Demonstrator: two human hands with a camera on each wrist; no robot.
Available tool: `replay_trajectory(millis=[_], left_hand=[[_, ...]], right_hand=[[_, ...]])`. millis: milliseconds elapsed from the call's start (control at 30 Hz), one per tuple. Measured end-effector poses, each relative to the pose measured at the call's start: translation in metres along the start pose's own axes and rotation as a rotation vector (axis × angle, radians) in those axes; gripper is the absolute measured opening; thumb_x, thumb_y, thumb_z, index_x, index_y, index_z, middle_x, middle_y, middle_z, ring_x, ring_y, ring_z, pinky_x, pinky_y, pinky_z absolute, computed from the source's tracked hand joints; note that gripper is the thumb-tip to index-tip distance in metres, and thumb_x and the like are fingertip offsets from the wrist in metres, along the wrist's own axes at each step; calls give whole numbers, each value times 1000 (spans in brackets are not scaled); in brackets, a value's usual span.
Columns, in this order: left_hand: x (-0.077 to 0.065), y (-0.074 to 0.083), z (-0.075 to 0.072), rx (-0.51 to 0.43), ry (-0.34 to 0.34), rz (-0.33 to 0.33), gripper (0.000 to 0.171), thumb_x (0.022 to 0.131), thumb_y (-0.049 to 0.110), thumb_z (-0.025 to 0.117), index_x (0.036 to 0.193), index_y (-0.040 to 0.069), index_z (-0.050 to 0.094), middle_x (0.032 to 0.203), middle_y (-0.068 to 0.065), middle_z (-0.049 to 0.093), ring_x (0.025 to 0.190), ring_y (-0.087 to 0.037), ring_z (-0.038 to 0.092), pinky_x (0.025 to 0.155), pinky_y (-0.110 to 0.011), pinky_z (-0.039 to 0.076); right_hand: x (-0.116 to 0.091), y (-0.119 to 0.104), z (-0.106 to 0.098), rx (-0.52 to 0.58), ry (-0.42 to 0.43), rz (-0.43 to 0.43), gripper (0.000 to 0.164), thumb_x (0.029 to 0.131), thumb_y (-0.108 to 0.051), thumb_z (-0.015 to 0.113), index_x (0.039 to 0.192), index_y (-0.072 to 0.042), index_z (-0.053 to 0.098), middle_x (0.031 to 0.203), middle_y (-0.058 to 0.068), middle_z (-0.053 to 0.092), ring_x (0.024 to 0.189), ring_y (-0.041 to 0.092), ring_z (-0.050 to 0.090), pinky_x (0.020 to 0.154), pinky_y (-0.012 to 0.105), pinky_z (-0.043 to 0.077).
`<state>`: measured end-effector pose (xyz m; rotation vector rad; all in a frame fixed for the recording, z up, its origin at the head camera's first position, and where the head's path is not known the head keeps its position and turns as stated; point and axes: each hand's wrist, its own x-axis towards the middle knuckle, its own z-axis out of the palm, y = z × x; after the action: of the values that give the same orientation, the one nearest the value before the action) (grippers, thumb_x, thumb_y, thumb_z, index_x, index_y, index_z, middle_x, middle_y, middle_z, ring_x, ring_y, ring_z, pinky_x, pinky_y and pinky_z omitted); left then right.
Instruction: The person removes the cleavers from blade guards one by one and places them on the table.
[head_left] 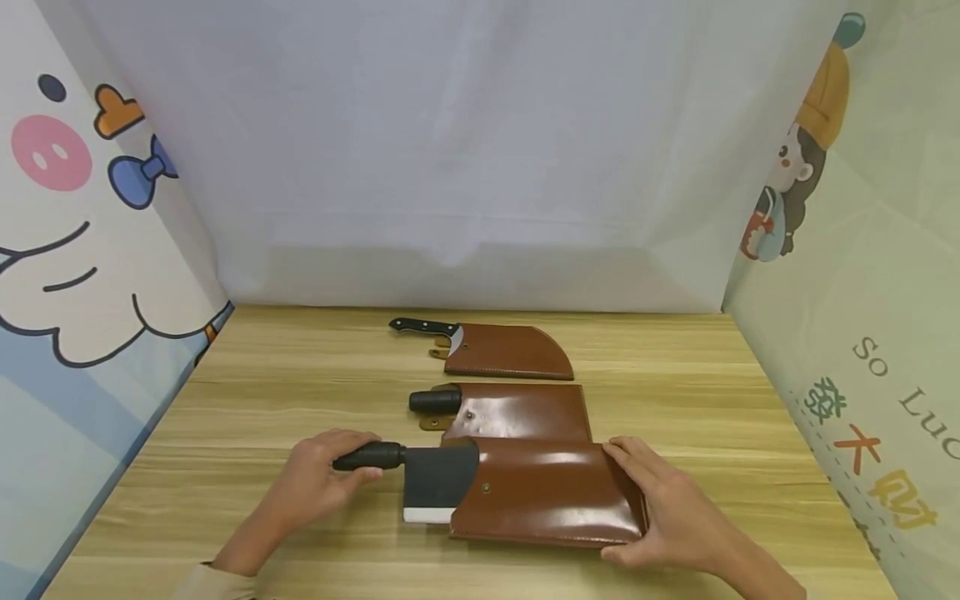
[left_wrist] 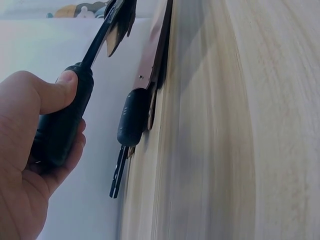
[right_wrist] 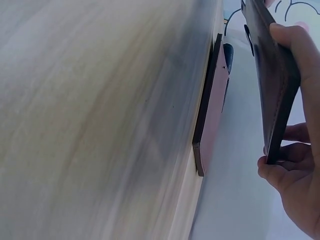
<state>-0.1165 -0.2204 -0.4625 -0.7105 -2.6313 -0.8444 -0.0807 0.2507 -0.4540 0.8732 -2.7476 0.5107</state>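
A cleaver with a dark blade (head_left: 438, 479) and pale edge sits partly inside a brown leather sheath (head_left: 555, 492). My left hand (head_left: 322, 475) grips its black handle (head_left: 375, 455); in the left wrist view the thumb lies along that handle (left_wrist: 65, 115). At the sheath's closed end, my right hand (head_left: 663, 508) holds it between thumb and fingers. The right wrist view shows this sheath (right_wrist: 272, 75) raised above the table. The inner part of the blade is hidden in the leather.
Just behind lies a second sheathed knife with a short black handle (head_left: 435, 402), its brown sheath (head_left: 525, 408) partly covered by the front one. Farther back is a third knife in a curved brown sheath (head_left: 510, 350). A white cloth (head_left: 465, 150) hangs behind the wooden table (head_left: 262, 367).
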Motion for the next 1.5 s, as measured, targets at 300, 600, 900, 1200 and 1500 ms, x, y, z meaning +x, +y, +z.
replay_trajectory(millis=[300, 600, 900, 1200, 1500], left_hand=[[-2, -4, -6, 17, 10, 17, 40, 76, 20, 91, 112, 7, 78, 106, -3, 77, 95, -24, 74, 79, -44, 61], [-4, -5, -12, 40, 4, 1, 40, 78, 21, 90, 113, 7, 78, 108, -4, 77, 98, -25, 74, 80, -46, 60], [-5, -7, -18, 25, 12, 1, 39, 78, 18, 89, 114, 7, 77, 109, -5, 76, 96, -25, 74, 78, -45, 61], [-8, -9, -22, 29, -10, -20, 40, 79, 20, 88, 116, 9, 76, 111, -5, 76, 97, -27, 74, 79, -46, 60], [-10, -17, -23, 37, 0, -21, 41, 78, 18, 89, 116, 8, 76, 110, -7, 76, 98, -27, 74, 79, -46, 60]], right_hand=[[-2, 5, -1, -13, 36, -36, 120, 53, -67, 92, 144, 1, 52, 146, 14, 54, 129, 35, 57, 94, 52, 55], [-3, 7, -4, -11, 81, -77, 118, 54, -63, 93, 143, 2, 53, 143, 15, 56, 127, 38, 58, 93, 55, 55], [-7, 11, -6, -1, 69, -49, 117, 59, -68, 90, 146, -1, 51, 145, 18, 55, 128, 43, 57, 92, 58, 54], [-12, 16, -5, 4, 55, -27, 120, 56, -70, 90, 148, -2, 51, 147, 19, 53, 129, 45, 55, 95, 57, 52], [-16, 19, -7, 8, 57, -22, 118, 58, -70, 90, 146, 0, 52, 147, 21, 53, 128, 45, 56, 93, 58, 54]])
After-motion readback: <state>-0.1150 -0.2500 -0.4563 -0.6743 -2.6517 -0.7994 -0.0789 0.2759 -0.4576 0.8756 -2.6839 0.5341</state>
